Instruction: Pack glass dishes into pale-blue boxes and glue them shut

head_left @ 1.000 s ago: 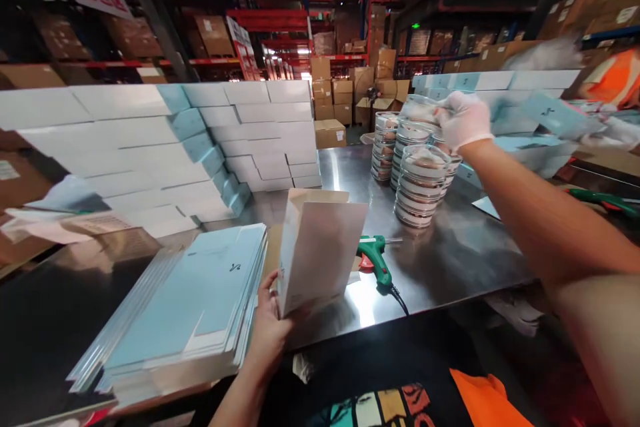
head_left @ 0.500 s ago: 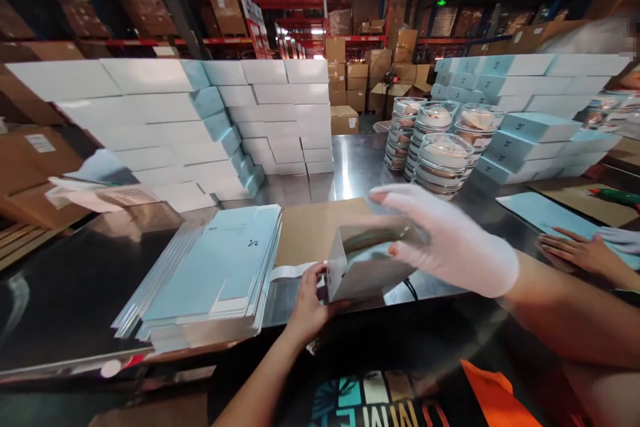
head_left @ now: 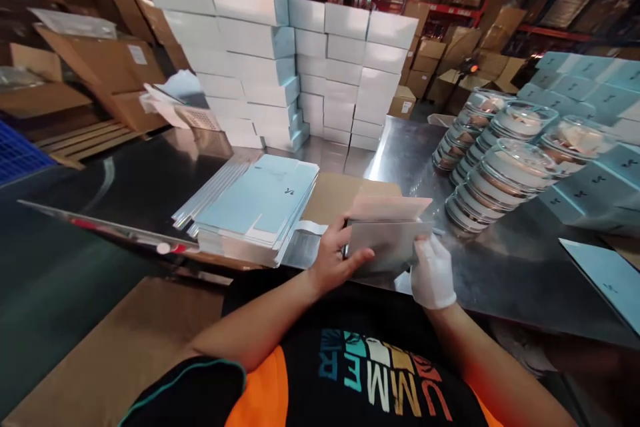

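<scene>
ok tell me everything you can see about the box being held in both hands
The box is a small carton of pale, white-grey card with a matte look. Its top flap stands open, the inside looking faintly pinkish. It sits low at the near edge of the steel table, tilted toward the person. The bare left hand grips its left side, thumb across the front; the white-gloved right hand holds its right lower corner.

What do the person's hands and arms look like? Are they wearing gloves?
Only one glove. The right hand wears a thin white glove that ends at the wrist. The left hand is bare. Both forearms are uncovered, with no watch or bracelet showing. The short-sleeved shirt is black and orange, with colourful letters printed on the chest.
</scene>
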